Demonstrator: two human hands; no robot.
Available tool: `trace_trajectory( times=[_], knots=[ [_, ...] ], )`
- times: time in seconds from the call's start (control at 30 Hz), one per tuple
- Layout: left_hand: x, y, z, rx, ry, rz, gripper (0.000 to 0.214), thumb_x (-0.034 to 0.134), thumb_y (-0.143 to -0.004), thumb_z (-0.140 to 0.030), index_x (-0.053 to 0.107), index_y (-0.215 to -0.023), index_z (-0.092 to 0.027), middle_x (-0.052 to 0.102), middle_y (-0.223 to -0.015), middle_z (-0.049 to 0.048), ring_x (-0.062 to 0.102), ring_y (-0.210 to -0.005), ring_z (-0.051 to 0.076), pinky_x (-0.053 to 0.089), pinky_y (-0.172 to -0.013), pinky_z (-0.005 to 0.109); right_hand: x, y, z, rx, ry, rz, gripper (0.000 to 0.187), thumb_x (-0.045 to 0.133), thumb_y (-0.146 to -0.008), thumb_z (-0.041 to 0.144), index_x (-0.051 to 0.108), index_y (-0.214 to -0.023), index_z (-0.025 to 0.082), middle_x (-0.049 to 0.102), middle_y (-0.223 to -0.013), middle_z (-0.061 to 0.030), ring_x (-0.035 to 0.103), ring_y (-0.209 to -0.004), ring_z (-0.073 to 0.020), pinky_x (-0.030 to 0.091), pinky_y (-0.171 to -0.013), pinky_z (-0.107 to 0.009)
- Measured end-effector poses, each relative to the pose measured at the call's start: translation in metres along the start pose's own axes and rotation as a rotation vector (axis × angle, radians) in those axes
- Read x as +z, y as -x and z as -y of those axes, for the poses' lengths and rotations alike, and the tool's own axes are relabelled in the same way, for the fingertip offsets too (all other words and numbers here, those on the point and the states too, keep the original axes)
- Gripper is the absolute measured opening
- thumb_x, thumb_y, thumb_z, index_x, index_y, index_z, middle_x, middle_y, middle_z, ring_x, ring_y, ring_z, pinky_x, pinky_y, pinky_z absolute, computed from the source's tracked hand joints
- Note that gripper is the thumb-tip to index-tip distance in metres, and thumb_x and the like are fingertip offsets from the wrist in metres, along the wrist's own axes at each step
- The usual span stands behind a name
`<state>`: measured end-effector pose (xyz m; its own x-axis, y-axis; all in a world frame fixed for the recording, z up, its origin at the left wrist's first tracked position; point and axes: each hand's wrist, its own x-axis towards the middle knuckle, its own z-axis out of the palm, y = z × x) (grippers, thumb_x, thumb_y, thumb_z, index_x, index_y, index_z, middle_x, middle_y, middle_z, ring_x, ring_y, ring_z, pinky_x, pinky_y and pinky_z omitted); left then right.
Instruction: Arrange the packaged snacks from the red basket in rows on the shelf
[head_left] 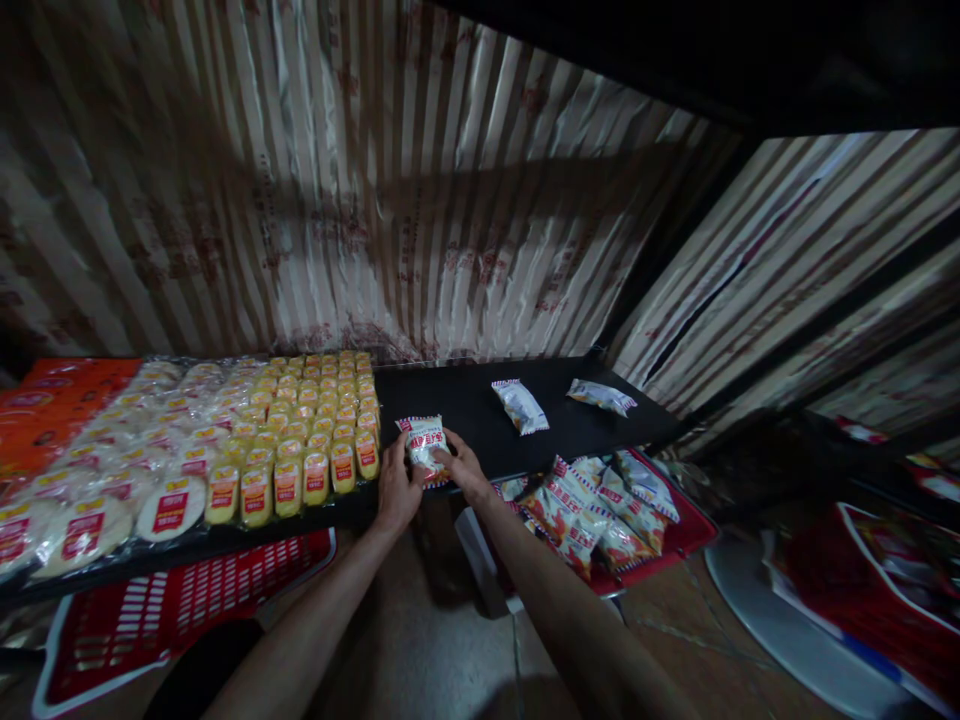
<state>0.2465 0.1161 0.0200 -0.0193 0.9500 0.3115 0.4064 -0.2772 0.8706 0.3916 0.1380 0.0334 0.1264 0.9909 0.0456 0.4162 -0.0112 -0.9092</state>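
On black shelf (pixel 574 425), pinching white snack packet (pixel 425 442) at front edge between fingers of left hand (pixel 397 487) and right hand (pixel 463 468), just right of yellow wrapped cakes (pixel 289 487), with red basket (pixel 699 532) of similar packets (pixel 559 497) lower right, striped backing (pixel 420 200) behind, tiled floor (pixel 465 655) underneath.

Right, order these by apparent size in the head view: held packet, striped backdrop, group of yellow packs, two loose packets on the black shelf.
1. Striped backdrop
2. Group of yellow packs
3. Unranked: held packet, left loose packet, right loose packet; close in size, the held one nearer the camera.
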Motion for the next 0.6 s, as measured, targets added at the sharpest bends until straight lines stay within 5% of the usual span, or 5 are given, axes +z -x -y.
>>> trace_trajectory(
  times=[0.2,0.6],
  knots=[
    [-0.0011,-0.0043,-0.0031,-0.026,-0.020,0.041,0.050,0.048,-0.078,-0.019,0.048,-0.129,-0.015,0.046,-0.136,0.0125,0.041,-0.129,0.023,0.032,-0.110,0.041,0.0027,-0.0053,-0.0016,0.009,0.191,-0.052,0.048,0.059,-0.074,0.032,0.058,-0.121,0.027,0.065,-0.113,-0.0015,0.060,-0.104,-0.0227,0.046,-0.093,-0.039],
    [-0.0024,-0.0060,-0.0034,-0.066,0.023,0.084,0.053,0.051,-0.076,-0.019,0.048,-0.129,-0.013,0.043,-0.138,0.0134,0.040,-0.131,0.023,0.029,-0.112,0.038,-0.0024,-0.0023,0.0037,0.070,0.134,-0.004,0.052,0.061,-0.071,0.040,0.060,-0.121,0.025,0.062,-0.121,-0.0031,0.051,-0.117,-0.0263,0.036,-0.103,-0.042]
  ],
)
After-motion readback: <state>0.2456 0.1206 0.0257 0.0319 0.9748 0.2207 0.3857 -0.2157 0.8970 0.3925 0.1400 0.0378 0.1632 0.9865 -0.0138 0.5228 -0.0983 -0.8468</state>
